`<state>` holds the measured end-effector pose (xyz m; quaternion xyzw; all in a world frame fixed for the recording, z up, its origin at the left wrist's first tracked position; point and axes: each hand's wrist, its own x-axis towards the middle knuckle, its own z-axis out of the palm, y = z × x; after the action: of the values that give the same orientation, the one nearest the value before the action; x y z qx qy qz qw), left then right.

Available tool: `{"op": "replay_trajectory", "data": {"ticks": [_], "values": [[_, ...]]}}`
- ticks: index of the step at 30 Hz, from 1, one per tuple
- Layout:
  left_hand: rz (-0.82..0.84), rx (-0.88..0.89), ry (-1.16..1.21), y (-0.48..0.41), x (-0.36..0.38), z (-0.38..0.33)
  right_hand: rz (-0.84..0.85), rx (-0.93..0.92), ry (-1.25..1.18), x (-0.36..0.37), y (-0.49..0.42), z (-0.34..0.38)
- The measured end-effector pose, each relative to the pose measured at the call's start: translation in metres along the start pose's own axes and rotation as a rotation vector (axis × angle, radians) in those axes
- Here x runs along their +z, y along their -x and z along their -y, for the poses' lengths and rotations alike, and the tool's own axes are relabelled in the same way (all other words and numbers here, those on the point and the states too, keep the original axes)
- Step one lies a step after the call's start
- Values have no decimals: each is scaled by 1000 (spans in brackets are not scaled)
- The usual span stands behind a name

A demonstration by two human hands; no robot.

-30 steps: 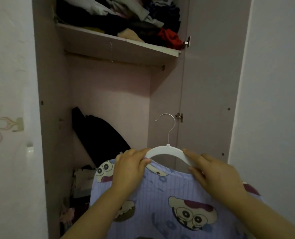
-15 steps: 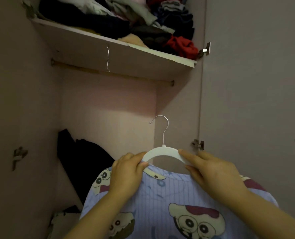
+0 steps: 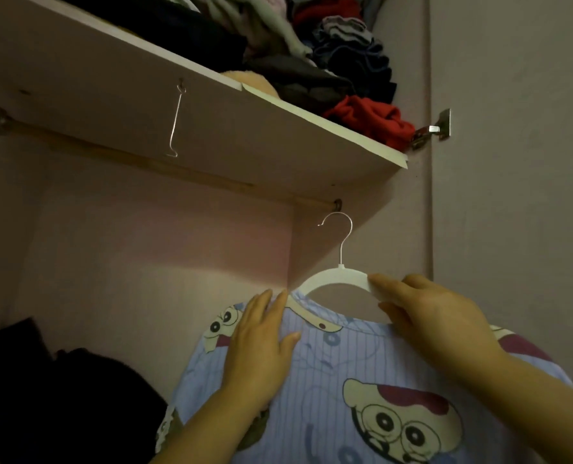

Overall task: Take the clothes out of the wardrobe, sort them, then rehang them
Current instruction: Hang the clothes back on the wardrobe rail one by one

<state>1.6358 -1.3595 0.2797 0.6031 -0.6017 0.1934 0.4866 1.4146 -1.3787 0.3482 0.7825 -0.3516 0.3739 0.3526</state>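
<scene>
A light-blue striped cartoon-print shirt [image 3: 352,380] hangs on a white plastic hanger [image 3: 335,276] with a metal hook, held up inside the open wardrobe. My right hand [image 3: 425,316] grips the hanger's right arm between thumb and fingers. My left hand [image 3: 261,343] lies flat with straight fingers on the shirt's left shoulder, by the hanger's left end. The hook sits just below the right end of the wooden hanging rail [image 3: 137,162], apart from it.
A shelf [image 3: 278,128] above the rail carries a pile of folded dark, grey and red clothes [image 3: 342,61]. A wire hook [image 3: 176,122] dangles under the shelf. A black garment [image 3: 54,396] lies low at the left. The wardrobe door [image 3: 512,195] stands on the right.
The view has tilted up and closer to the rail. The hanger has risen toward the rail. My left hand let go of the hanger's left arm and now lies flat on the shirt.
</scene>
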Motion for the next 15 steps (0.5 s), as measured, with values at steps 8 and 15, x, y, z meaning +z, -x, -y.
{"op": "replay_trajectory", "data": {"ticks": [8, 15], "values": [[137, -23, -275, -28, 55, 68, 112, 82, 85, 78, -83, -38], [125, -54, -380, -100, 77, 109, 67, 98, 74, 150, -158, -70]]}}
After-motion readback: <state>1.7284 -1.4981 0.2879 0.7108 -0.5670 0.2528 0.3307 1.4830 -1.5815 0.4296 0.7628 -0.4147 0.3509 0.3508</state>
